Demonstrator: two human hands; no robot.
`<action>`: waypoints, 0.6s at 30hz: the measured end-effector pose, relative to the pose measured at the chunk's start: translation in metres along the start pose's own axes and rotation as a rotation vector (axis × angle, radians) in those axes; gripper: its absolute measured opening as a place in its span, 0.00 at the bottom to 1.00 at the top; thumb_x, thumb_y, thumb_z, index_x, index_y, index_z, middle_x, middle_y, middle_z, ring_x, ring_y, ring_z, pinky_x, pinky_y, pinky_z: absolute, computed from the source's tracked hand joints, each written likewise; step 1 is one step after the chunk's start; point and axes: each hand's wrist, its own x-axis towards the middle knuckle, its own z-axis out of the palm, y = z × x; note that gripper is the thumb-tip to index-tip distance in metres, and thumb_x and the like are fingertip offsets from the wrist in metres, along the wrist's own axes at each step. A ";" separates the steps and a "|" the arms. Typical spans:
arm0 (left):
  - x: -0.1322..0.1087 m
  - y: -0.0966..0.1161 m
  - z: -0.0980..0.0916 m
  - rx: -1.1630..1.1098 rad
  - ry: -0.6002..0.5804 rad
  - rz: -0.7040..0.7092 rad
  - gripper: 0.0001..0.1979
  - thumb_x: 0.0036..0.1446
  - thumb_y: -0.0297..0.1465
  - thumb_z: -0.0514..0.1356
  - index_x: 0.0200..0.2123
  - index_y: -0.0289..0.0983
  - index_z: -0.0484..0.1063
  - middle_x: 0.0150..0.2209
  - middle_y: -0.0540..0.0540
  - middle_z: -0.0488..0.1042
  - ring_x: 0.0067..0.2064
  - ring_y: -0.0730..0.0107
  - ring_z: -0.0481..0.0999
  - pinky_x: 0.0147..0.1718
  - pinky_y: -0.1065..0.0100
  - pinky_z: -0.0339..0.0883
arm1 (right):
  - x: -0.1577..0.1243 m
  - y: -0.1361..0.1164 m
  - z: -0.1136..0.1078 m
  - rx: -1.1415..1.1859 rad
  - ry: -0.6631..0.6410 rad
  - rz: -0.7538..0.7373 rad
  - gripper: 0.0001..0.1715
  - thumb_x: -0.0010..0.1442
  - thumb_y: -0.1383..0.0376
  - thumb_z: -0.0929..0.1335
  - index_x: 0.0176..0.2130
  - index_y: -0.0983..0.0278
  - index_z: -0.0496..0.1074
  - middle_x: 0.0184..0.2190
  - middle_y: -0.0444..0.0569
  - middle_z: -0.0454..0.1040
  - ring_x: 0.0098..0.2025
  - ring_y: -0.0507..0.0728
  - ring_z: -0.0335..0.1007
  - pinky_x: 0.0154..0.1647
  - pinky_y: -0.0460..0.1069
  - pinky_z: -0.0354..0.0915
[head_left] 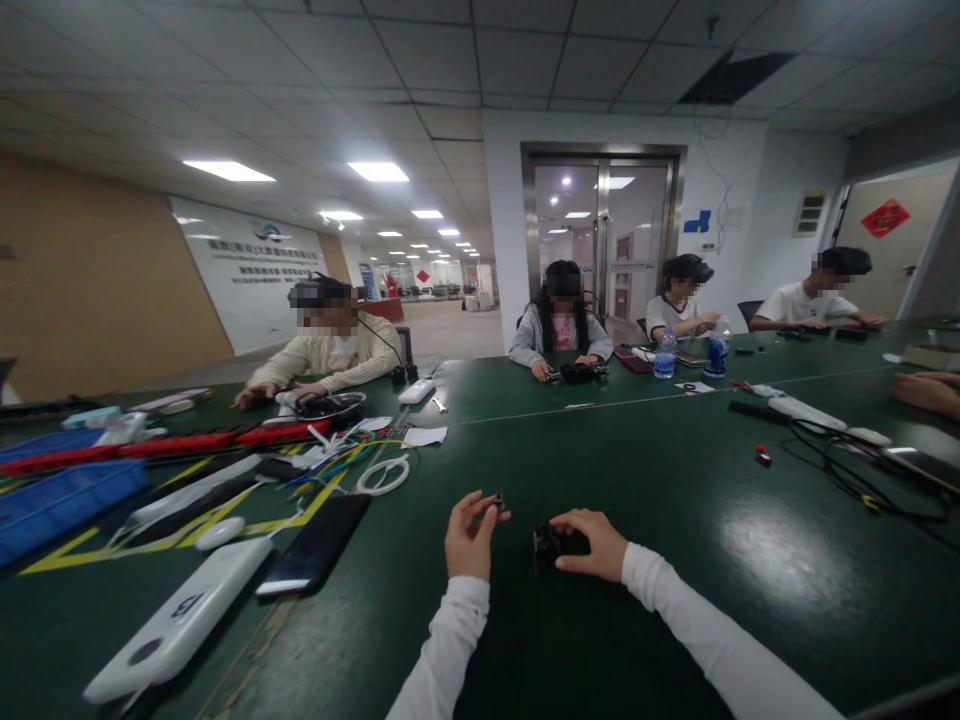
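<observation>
My left hand (471,537) is raised a little over the green table, its fingertips pinched on a small dark metallic piece (500,503) too small to name. To its right, my right hand (596,543) curves its thumb and fingers around a small black device (547,545) with a thin part sticking down at its left side. Whether that device rests on the table or is just lifted, I cannot tell. A gap separates the piece in my left hand from the black device.
On the left lie a black phone (315,548), a white power bank (180,618), a coiled white cable (383,477) and a blue tray (71,515). A small red-and-white item (763,455) and black cables (847,465) are on the right. Several people sit across the green table (660,470).
</observation>
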 end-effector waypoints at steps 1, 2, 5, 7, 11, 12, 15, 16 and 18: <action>-0.001 0.001 0.000 0.004 -0.002 -0.003 0.20 0.45 0.34 0.58 0.41 0.35 0.58 0.36 0.44 0.70 0.29 0.69 0.75 0.37 0.58 0.67 | 0.000 0.000 0.000 -0.003 -0.006 0.001 0.28 0.48 0.54 0.67 0.48 0.57 0.60 0.40 0.45 0.67 0.43 0.57 0.61 0.46 0.53 0.53; -0.003 0.002 0.002 0.017 -0.018 -0.002 0.19 0.46 0.34 0.57 0.41 0.35 0.58 0.36 0.45 0.70 0.29 0.69 0.75 0.37 0.58 0.67 | 0.000 0.000 0.000 -0.005 -0.010 0.002 0.29 0.48 0.54 0.67 0.48 0.57 0.60 0.40 0.45 0.67 0.43 0.58 0.61 0.46 0.53 0.53; -0.011 0.004 0.007 0.117 -0.137 0.031 0.17 0.49 0.34 0.54 0.43 0.37 0.56 0.37 0.46 0.68 0.30 0.71 0.74 0.37 0.60 0.68 | 0.000 0.000 -0.001 -0.006 -0.013 -0.001 0.28 0.49 0.54 0.67 0.48 0.57 0.59 0.40 0.45 0.67 0.43 0.58 0.61 0.46 0.53 0.53; -0.019 0.005 0.012 0.250 -0.257 0.096 0.16 0.52 0.33 0.51 0.44 0.37 0.56 0.38 0.46 0.66 0.30 0.73 0.74 0.37 0.62 0.68 | 0.000 0.000 -0.001 -0.006 -0.004 -0.011 0.28 0.48 0.53 0.67 0.48 0.57 0.60 0.40 0.45 0.67 0.43 0.57 0.61 0.46 0.53 0.54; -0.031 0.007 0.022 0.666 -0.542 0.378 0.14 0.54 0.28 0.46 0.46 0.39 0.58 0.43 0.44 0.65 0.42 0.70 0.70 0.45 0.61 0.62 | 0.001 0.003 0.000 -0.009 -0.002 -0.028 0.29 0.47 0.53 0.67 0.47 0.58 0.61 0.40 0.46 0.67 0.42 0.58 0.62 0.45 0.53 0.54; -0.034 0.008 0.025 0.774 -0.605 0.451 0.15 0.54 0.27 0.46 0.46 0.39 0.59 0.44 0.45 0.65 0.46 0.69 0.67 0.47 0.60 0.60 | 0.002 0.004 0.001 -0.006 0.000 -0.029 0.29 0.47 0.53 0.67 0.47 0.58 0.61 0.40 0.46 0.67 0.43 0.58 0.61 0.45 0.53 0.54; -0.036 0.009 0.030 1.019 -0.722 0.578 0.18 0.53 0.23 0.45 0.48 0.41 0.58 0.46 0.46 0.65 0.50 0.69 0.62 0.50 0.59 0.56 | 0.002 0.007 0.004 0.020 0.026 -0.026 0.33 0.46 0.53 0.68 0.50 0.58 0.58 0.41 0.46 0.67 0.43 0.58 0.61 0.46 0.53 0.53; -0.036 0.009 0.030 1.073 -0.736 0.592 0.19 0.53 0.23 0.45 0.49 0.41 0.57 0.46 0.46 0.65 0.50 0.69 0.62 0.50 0.60 0.56 | 0.002 0.007 0.005 0.035 0.035 -0.025 0.35 0.45 0.53 0.68 0.51 0.58 0.56 0.42 0.47 0.67 0.44 0.58 0.61 0.47 0.53 0.53; -0.032 0.009 0.028 1.150 -0.739 0.594 0.20 0.53 0.23 0.44 0.49 0.41 0.56 0.47 0.46 0.64 0.49 0.70 0.62 0.49 0.61 0.57 | 0.002 0.009 0.006 0.063 0.044 -0.023 0.39 0.45 0.54 0.69 0.53 0.58 0.53 0.42 0.46 0.67 0.43 0.58 0.61 0.47 0.53 0.53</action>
